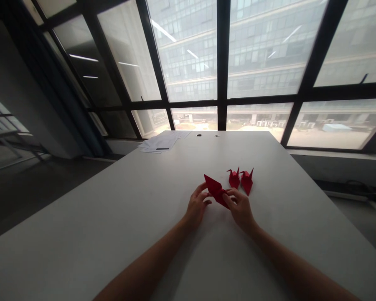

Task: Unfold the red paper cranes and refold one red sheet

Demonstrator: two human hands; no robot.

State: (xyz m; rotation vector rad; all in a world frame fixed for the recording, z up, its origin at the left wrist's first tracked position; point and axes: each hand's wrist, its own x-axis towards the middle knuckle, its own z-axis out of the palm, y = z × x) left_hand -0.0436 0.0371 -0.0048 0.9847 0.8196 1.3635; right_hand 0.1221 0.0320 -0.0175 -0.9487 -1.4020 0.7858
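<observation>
A folded piece of red origami paper (213, 189) is held up just above the table, tilted, with one long point toward the upper left. My right hand (240, 208) pinches its lower right part between thumb and fingers. At its left side, the curled fingers of my left hand (196, 205) touch the paper and are partly hidden behind it; the left thumb is a little below. Beyond my right hand, two red origami cranes stand side by side on the table: a left crane (234, 179) and a right crane (247, 182), both with thin raised points.
The white table (128, 209) stretches away toward large windows (191, 50) in dark frames. Loose white papers (159, 143) with a dark, thin object (162, 149) on them lie at the far left. A small dark round spot (199, 135) shows near the far edge.
</observation>
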